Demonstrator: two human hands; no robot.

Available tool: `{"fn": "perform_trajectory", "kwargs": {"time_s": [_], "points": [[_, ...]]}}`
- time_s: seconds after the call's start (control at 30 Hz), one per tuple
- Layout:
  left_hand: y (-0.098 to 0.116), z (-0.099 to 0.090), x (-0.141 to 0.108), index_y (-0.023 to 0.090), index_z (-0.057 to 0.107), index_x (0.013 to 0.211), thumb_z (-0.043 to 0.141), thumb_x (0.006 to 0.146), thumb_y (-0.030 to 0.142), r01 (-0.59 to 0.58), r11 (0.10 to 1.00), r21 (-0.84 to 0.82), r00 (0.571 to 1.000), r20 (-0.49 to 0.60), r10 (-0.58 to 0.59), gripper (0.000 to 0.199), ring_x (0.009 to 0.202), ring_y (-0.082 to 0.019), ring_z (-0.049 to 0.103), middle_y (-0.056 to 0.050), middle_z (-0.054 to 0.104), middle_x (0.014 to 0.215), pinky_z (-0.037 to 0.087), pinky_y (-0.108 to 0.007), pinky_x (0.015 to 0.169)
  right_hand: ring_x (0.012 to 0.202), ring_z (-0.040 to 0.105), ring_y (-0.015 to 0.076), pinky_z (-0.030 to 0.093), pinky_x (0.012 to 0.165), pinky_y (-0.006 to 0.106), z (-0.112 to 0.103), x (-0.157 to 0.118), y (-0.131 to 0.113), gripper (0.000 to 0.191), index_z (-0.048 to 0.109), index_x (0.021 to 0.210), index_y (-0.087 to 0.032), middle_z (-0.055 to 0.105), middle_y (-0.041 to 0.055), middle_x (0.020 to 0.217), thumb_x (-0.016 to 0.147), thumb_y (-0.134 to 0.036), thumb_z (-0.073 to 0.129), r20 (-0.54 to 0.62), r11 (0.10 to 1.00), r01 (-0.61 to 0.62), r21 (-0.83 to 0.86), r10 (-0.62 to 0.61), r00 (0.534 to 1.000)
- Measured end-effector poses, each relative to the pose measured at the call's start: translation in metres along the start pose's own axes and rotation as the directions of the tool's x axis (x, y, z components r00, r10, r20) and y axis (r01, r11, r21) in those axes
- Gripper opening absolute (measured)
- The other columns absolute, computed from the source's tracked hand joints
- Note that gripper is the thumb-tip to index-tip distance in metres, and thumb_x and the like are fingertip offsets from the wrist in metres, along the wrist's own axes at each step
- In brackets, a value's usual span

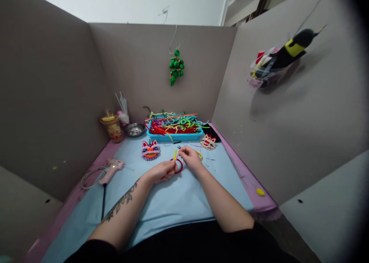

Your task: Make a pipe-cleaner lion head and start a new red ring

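Note:
My left hand (pixel 165 171) is closed, with a short yellow pipe cleaner (pixel 175 154) standing up from its fingertips. A red ring (pixel 180 167) shows beside those fingers; whether they grip it I cannot tell. Close by, my right hand (pixel 190 157) is pinched near the yellow piece, and what lies between its fingertips is too small to make out. Dark pointed tips (pixel 178 147) show just past the right fingers, and a yellow loop (pixel 199 154) peeks out behind that hand. A pink lion-head figure (pixel 150 151) lies left of the hands, a cream one (pixel 208 141) to the right.
Behind the hands is a blue tray (pixel 175 138) heaped with colourful pipe cleaners. A metal bowl (pixel 135 129), a drink cup (pixel 113 128) and a pink glue gun (pixel 111 171) stand or lie left. Grey panels enclose the table; a green ornament (pixel 176 68) hangs at the back.

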State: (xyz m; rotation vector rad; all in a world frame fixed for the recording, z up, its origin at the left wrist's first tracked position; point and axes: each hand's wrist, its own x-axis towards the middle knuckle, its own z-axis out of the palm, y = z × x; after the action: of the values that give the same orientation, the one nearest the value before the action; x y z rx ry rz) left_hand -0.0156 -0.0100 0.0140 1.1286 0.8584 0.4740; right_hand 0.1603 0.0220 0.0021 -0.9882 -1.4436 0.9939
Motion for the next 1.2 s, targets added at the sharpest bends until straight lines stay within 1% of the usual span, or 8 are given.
{"fn": "perform_trajectory", "kwargs": {"time_s": [0.17,0.27,0.37,0.53,0.67,0.87,1.03,1.2], "points": [[0.001,0.001,-0.002,0.019,0.043,0.068,0.046,0.083,0.057,-0.038,0.999,0.007,0.996,0.080,0.037,0.041,0.036,-0.005,0.016,0.008,0.028,0.049,0.009,-0.020,0.034,0.045,0.039,0.0073,0.032,0.044,0.021,0.003,0.001,0.000,0.023,0.059,0.075,-0.019,0.052,-0.0051,0.058,0.064,-0.036,0.071,0.036,0.951,-0.108,0.290,0.102,0.994],[0.001,0.001,-0.002,0.020,0.041,0.067,0.047,0.084,0.055,-0.093,0.996,-0.005,0.994,0.054,0.093,0.039,0.036,-0.005,0.014,0.009,0.026,0.048,0.009,-0.020,0.035,0.046,0.043,0.0069,0.034,0.044,0.020,0.003,0.000,-0.004,0.033,0.062,0.084,-0.019,0.059,-0.0028,0.065,0.061,-0.038,0.075,0.077,0.874,-0.195,0.445,0.179,0.981],[0.002,0.000,-0.001,0.020,0.040,0.067,0.047,0.083,0.055,-0.136,0.991,-0.010,0.991,0.010,0.136,0.039,0.036,-0.005,0.014,0.010,0.026,0.047,0.009,-0.020,0.034,0.051,0.049,0.0075,0.036,0.045,0.019,0.000,-0.001,-0.006,0.043,0.066,0.092,-0.017,0.063,0.0006,0.071,0.059,-0.041,0.079,0.178,0.799,-0.293,0.525,0.233,0.956],[0.001,0.000,0.002,0.020,0.038,0.069,0.044,0.083,0.058,-0.206,0.978,0.014,0.978,-0.024,0.206,0.041,0.037,-0.006,0.015,0.010,0.026,0.047,0.010,-0.020,0.035,0.047,0.046,0.0049,0.032,0.043,0.017,0.002,-0.005,-0.007,0.045,0.068,0.090,-0.014,0.057,-0.0028,0.059,0.055,-0.037,0.084,0.320,0.775,-0.390,0.497,0.255,0.913],[0.000,0.003,0.002,0.020,0.039,0.070,0.043,0.083,0.059,-0.187,0.973,0.137,0.981,-0.024,0.192,0.041,0.038,-0.006,0.020,0.009,0.029,0.048,0.014,-0.021,0.036,0.044,0.041,0.0033,0.027,0.041,0.017,0.005,-0.005,-0.007,0.041,0.068,0.082,-0.012,0.055,-0.0024,0.057,0.057,-0.041,0.082,0.321,0.795,-0.375,0.477,0.239,0.916],[0.001,0.004,-0.001,0.020,0.039,0.066,0.042,0.085,0.054,-0.170,0.940,0.296,0.984,-0.008,0.181,0.040,0.040,-0.007,0.024,0.008,0.033,0.047,0.016,-0.024,0.040,0.042,0.040,0.0035,0.025,0.040,0.017,0.002,-0.007,-0.015,0.043,0.066,0.086,-0.012,0.053,-0.0042,0.053,0.058,-0.041,0.081,0.340,0.794,-0.402,0.456,0.262,0.903],[0.006,0.002,-0.006,0.018,0.043,0.064,0.040,0.087,0.052,-0.212,0.885,0.414,0.974,0.013,0.227,0.041,0.043,-0.008,0.030,0.006,0.038,0.050,0.022,-0.023,0.042,0.040,0.042,0.0050,0.026,0.038,0.017,0.002,-0.007,-0.014,0.034,0.060,0.073,-0.014,0.053,-0.0050,0.049,0.060,-0.040,0.078,0.272,0.862,-0.329,0.386,0.234,0.933],[0.009,0.007,-0.009,0.017,0.052,0.086,0.041,0.086,0.052,-0.278,0.834,0.476,0.933,-0.074,0.353,0.037,0.051,-0.010,0.043,0.002,0.052,0.062,0.031,-0.022,0.048,0.040,0.041,0.0063,0.031,0.040,0.019,0.006,-0.008,-0.010,0.030,0.057,0.069,-0.016,0.054,-0.0047,0.050,0.066,-0.042,0.072,0.200,0.952,-0.197,0.234,0.151,0.968]]}}
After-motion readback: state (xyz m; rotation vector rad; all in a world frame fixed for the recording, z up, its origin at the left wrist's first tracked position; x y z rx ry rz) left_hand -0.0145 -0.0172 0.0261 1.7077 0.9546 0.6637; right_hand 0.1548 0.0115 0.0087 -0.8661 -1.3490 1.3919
